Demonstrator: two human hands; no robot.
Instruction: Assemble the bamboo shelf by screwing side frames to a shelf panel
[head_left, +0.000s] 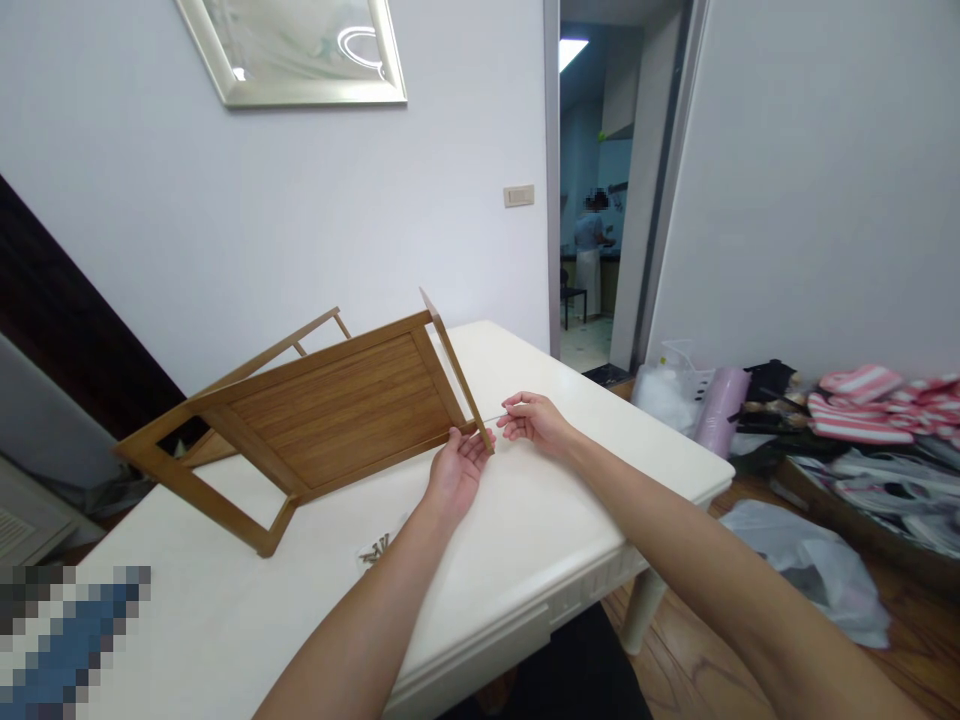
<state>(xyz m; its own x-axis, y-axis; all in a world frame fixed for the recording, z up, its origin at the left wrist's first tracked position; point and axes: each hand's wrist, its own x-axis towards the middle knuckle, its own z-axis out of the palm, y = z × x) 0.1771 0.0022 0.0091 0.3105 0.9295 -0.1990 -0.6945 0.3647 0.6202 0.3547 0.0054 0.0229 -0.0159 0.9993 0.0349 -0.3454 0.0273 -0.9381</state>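
Observation:
A brown wooden rack (pixel 345 400), with a slatted panel and open side frames, lies tilted on the white table (pixel 585 480). My left hand (pixel 456 475) is palm up at its right lower corner, the fingers curled round the end piece. Just right of that corner, my right hand (pixel 536 425) pinches a thin metal rod, perhaps a hex key (pixel 493 416), between thumb and fingertips. The rod points at the rack's end piece; whether its tip sits in a screw is too small to tell. Several screws (pixel 376 548) lie on a clear plastic bag beside my left forearm.
A blurred-out blue object (pixel 75 640) is at the table's left front. On the floor to the right are a plastic bag (pixel 810 570), a purple roll (pixel 722 408) and striped cloth (pixel 862 400). Through the doorway, a person (pixel 590 245) stands in another room.

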